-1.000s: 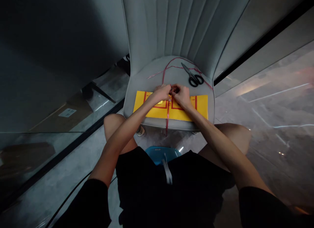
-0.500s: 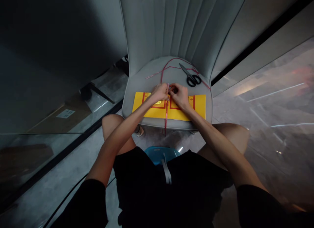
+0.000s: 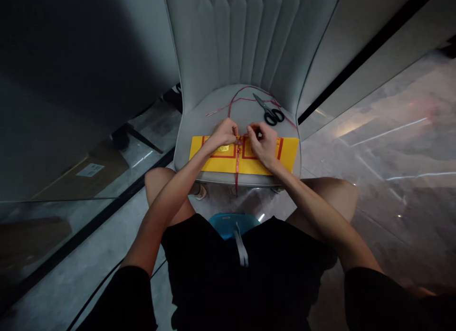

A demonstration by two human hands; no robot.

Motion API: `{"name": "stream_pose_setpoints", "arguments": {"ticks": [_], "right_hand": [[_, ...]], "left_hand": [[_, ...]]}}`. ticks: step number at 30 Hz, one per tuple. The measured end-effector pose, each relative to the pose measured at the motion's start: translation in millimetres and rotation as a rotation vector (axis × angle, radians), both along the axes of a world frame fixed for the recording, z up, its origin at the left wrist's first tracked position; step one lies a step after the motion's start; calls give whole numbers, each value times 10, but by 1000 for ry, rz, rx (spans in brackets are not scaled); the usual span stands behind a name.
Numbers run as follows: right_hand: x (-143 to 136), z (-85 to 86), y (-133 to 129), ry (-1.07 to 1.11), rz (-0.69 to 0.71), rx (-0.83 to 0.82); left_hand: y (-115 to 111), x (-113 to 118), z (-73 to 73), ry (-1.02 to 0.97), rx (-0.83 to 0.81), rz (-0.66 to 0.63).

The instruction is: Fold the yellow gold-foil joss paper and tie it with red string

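A yellow packet with red print [image 3: 256, 166] lies across the front of the chair seat. Red ribbon [image 3: 237, 176] runs over its middle and hangs past the seat's front edge. My left hand [image 3: 226, 132] is closed on the ribbon at the packet's back edge, left of the middle. Just to its right, my right hand [image 3: 262, 140] pinches a short stretch of the same ribbon, its fingers curled. Loose ribbon loops over the seat behind both hands. Scissors with black handles [image 3: 273, 116] rest on the seat beyond my right hand.
The grey chair's backrest [image 3: 245, 36] rises behind the seat. A blue stool [image 3: 231, 222] shows between my legs. To the left stands a dark glass panel with a cardboard box [image 3: 71, 179] visible in it. Glossy tiled floor [image 3: 392, 155] lies to the right.
My hands have moved apart slightly, my right hand toward the right, with a short stretch of ribbon now showing between them. The whole view has shifted a little.
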State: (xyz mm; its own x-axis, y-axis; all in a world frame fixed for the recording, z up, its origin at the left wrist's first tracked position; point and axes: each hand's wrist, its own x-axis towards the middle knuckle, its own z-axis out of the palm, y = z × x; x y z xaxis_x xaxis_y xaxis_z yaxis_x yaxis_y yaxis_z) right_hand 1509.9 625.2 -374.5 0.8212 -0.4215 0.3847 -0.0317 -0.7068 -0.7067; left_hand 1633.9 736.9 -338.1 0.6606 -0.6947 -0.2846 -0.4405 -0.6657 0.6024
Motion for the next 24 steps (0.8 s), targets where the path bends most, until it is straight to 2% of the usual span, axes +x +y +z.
{"name": "stream_pose_setpoints", "arguments": {"ticks": [2, 4, 6, 8, 10, 12, 17, 20, 24], "right_hand": [[-238, 34, 118, -16, 140, -103], [-466, 22, 247, -34, 364, -216], [-649, -35, 365, -72, 551, -301], [-776, -126, 451, -117, 646, -355], [-857, -232, 489, -137, 643, -392], [-904, -331, 482, -105, 577, -410], [-884, -461, 419, 158, 358, -418], [-784, -461, 425, 212, 357, -312], [-634, -405, 390, 182, 432, -72]], "left_hand": [[36, -8, 48, 75, -48, 7], [84, -38, 116, 134, -100, 13], [141, -82, 190, 162, -147, 11], [204, -125, 264, 168, -176, 1], [272, -151, 336, 164, -193, -3], [344, -154, 412, 158, -217, 15], [496, -151, 689, 142, -304, 119], [540, -223, 932, 78, -337, 145], [574, -365, 1249, -6, -406, 123]]}}
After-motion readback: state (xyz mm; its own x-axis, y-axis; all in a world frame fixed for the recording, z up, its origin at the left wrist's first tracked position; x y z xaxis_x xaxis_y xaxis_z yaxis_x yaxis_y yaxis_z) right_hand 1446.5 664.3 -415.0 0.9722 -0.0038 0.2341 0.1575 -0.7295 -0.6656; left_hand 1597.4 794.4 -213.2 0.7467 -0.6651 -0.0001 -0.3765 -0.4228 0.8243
